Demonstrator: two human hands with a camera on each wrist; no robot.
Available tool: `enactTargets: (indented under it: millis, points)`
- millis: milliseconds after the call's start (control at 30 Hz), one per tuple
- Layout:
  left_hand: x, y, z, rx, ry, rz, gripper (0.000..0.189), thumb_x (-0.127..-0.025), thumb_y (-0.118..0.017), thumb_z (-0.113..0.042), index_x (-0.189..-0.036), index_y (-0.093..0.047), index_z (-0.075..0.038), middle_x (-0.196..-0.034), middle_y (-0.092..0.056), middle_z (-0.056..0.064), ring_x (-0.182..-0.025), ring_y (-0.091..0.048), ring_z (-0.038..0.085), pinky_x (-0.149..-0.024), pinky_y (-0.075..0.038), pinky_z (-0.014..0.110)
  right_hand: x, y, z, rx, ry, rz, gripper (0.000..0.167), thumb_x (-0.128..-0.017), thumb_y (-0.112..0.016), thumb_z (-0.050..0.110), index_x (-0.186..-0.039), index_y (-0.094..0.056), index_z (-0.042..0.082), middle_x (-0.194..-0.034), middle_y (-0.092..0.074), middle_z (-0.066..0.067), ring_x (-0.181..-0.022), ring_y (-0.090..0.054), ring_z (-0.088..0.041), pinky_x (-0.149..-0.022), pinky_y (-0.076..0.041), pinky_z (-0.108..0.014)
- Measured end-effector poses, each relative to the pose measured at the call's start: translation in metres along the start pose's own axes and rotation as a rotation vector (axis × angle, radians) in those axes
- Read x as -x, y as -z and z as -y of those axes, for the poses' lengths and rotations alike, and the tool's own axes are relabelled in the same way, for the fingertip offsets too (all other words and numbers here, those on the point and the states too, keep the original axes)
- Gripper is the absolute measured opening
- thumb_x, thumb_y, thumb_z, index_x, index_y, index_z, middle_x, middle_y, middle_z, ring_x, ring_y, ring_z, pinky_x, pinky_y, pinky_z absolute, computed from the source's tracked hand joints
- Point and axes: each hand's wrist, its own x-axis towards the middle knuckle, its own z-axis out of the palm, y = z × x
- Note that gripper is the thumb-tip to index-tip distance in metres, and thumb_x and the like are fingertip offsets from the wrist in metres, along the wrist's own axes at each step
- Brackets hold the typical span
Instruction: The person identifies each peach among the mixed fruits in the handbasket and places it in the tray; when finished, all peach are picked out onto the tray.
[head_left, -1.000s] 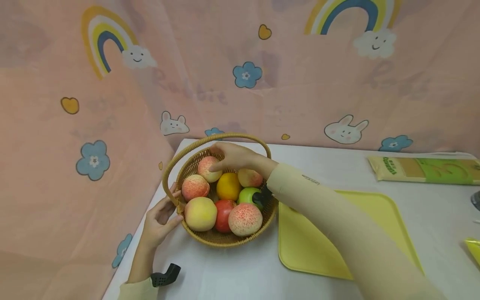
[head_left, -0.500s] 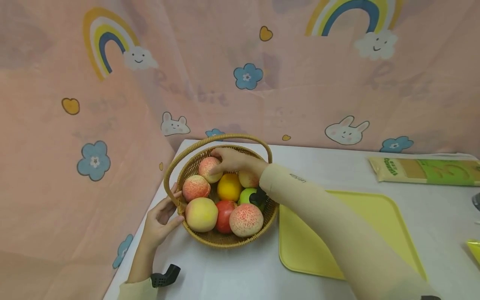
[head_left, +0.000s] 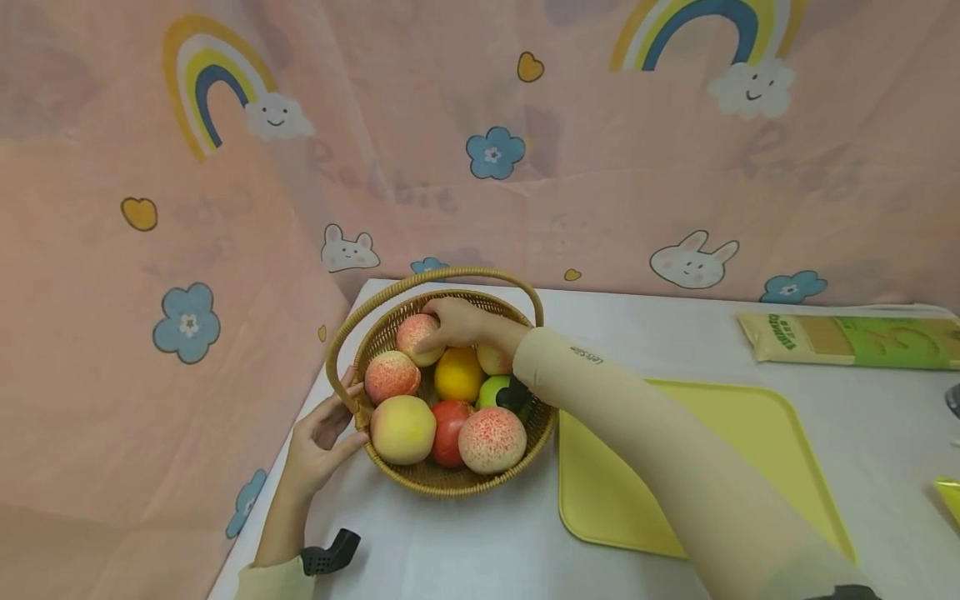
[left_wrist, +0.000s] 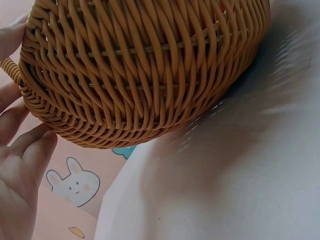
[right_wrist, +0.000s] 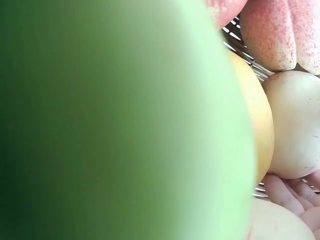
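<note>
A round wicker basket (head_left: 442, 490) with an arched handle holds several fruits. My left hand (head_left: 309, 450) holds its left side by the handle's base; in the left wrist view its fingers lie against the woven wall (left_wrist: 150, 75). Inside the basket, my right hand (head_left: 463, 323) grips a pink-and-yellow peach (head_left: 414, 335) at the back, thumb in front and fingers behind. Close by are another peach (head_left: 392, 377), an orange (head_left: 459, 375) and a green apple (head_left: 491, 390), partly hidden by the wrist camera. The apple (right_wrist: 125, 120) fills much of the right wrist view, blurred.
A yellow tray (head_left: 622, 500) lies right of the basket, under the right forearm. A long green-and-tan packet (head_left: 847, 340) lies at the back right. A yellow wrapper (head_left: 951, 500) shows at the right edge. Pink patterned cloth (head_left: 420, 108) hangs behind and to the left.
My right hand has sunk slightly into the basket and its fingers have come down around the back peach. The right forearm has shifted a little left. The left hand stays at the basket.
</note>
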Motion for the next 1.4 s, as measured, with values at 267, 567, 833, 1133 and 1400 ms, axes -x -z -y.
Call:
enactTargets:
  millis: [267,567,833,1133,1400]
  points:
    - [0.001,0.000,0.000,0.009,0.007,0.001,0.056,-0.077,-0.063,0.018,-0.128,-0.042,0.022,-0.151,-0.021,0.031,-0.141,-0.032,0.017,-0.108,-0.035,0.021,0.003,0.004,-0.004,-0.194,-0.020,-0.015,0.058,-0.082,-0.074,0.024,-0.131,-0.049,0.005,-0.117,-0.059,-0.007,-0.099,-0.057,-0.020,-0.086,-0.050,-0.028]
    - [0.001,0.001,0.004,0.022,-0.032,0.004,0.055,-0.076,-0.063,0.020,-0.127,-0.041,0.023,-0.150,-0.022,0.032,-0.141,-0.032,0.020,-0.109,-0.035,0.023,0.016,0.013,0.002,-0.289,0.036,0.020,0.055,-0.083,-0.072,0.020,-0.131,-0.049,0.010,-0.116,-0.059,-0.004,-0.099,-0.057,-0.019,-0.087,-0.051,-0.029]
    - [0.002,0.000,0.003,0.019,-0.020,0.006,0.056,-0.077,-0.062,0.019,-0.128,-0.041,0.021,-0.151,-0.022,0.031,-0.141,-0.033,0.019,-0.108,-0.036,0.023,0.024,0.021,0.013,-0.125,0.160,-0.036,0.067,-0.083,-0.072,0.025,-0.140,-0.042,0.008,-0.133,-0.054,-0.006,-0.109,-0.057,-0.016,-0.091,-0.050,-0.028]
    - [0.002,-0.002,0.004,0.026,-0.089,0.010,0.055,-0.077,-0.062,0.020,-0.127,-0.041,0.023,-0.150,-0.023,0.031,-0.139,-0.036,0.022,-0.107,-0.037,0.023,0.056,0.025,0.025,-0.142,0.247,-0.027,0.068,-0.080,-0.074,0.023,-0.139,-0.043,0.011,-0.133,-0.053,-0.002,-0.113,-0.054,-0.013,-0.094,-0.049,-0.026]
    - [0.002,-0.001,0.006,0.052,-0.129,0.013,0.054,-0.078,-0.064,0.016,-0.126,-0.040,0.025,-0.148,-0.021,0.036,-0.142,-0.031,0.023,-0.109,-0.035,0.024,0.095,0.020,0.030,-0.177,0.371,-0.057,0.065,-0.077,-0.078,0.018,-0.134,-0.047,0.011,-0.133,-0.052,-0.002,-0.123,-0.051,-0.014,-0.102,-0.045,-0.023]
